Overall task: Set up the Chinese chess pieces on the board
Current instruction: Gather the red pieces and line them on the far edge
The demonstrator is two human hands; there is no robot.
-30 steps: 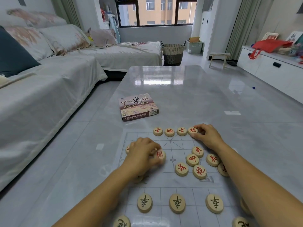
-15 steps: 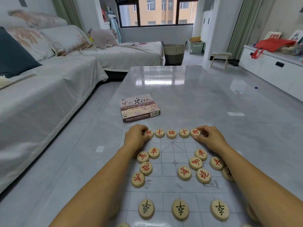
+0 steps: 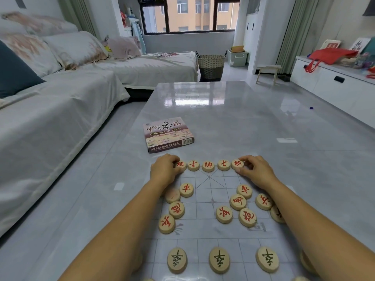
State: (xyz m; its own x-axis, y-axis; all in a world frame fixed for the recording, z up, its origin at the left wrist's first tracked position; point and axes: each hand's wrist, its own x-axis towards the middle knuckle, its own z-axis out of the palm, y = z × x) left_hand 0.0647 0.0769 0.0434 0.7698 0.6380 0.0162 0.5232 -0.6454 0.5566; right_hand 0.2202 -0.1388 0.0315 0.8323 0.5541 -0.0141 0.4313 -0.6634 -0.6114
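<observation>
Elephant pieces flanking general pinched by left hand, right hand; discs judged light, rigid, slidable; rim hold advised.

home living room: sofa, coffee table

On the grey bench lies a clear gridded board, with the chess box just beyond its far edge. Five red-marked pieces form a row along that far edge. The left hand pinches the leftmost piece of the row; the right hand pinches the rightmost piece. More red pieces lie scattered nearer, and three black-marked pieces stand in a line closest to the camera.
</observation>
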